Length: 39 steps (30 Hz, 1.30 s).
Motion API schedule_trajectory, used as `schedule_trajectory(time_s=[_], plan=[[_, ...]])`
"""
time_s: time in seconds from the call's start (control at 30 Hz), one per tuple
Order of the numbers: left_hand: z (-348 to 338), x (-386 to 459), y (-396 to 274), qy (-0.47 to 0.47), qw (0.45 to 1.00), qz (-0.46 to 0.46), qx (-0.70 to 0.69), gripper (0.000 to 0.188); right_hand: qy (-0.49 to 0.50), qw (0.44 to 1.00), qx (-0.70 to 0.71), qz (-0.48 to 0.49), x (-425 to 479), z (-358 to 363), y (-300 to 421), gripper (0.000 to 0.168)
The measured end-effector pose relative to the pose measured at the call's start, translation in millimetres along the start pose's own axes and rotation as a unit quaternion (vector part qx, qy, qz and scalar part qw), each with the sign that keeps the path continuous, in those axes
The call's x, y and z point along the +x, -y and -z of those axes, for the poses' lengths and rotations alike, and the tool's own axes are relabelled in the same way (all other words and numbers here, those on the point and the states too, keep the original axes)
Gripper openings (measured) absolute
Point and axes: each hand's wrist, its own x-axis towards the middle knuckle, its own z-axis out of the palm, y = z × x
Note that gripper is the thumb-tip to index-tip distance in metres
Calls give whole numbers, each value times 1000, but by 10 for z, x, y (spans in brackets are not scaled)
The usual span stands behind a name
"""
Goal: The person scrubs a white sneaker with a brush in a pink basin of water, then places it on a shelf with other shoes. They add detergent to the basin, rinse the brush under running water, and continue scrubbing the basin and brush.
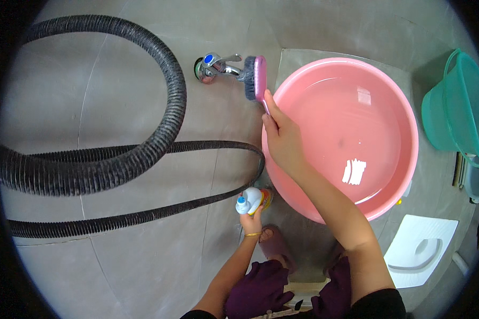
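Note:
My right hand grips the handle of a pink scrub brush with dark grey bristles. The brush head is at the spout of a chrome wall tap; I cannot tell if they touch. Below this hand is a large pink plastic basin, with clear water in it. Low on the left of the basin, my left hand is closed around a white squeeze bottle with a blue-tipped cap and a yellow and red label.
A thick black corrugated hose loops at left, and a thinner black ribbed hose bends near the bottle. At right are a green bucket and a white squat toilet pan. My slippered foot is beside the basin.

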Motion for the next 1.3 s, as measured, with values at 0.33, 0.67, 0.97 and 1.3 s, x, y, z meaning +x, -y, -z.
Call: schedule_trajectory(time_s=[0.33,0.67,0.97,1.3], plan=[[186,-49,-45,-16,979,-125,163,79,16,999,-23,-41,-71,-85,-10,48],[298,-174,64,16,1000,15,18,96,-3,999,-21,-33,-20,-79,100,48],[463,-263,233,69,997,-1,44,79,-33,999,-3,36,-19,-130,-22,49],[1447,-987,-925,140,963,194,120,25,-35,999,-11,17,26,-180,30,47]])
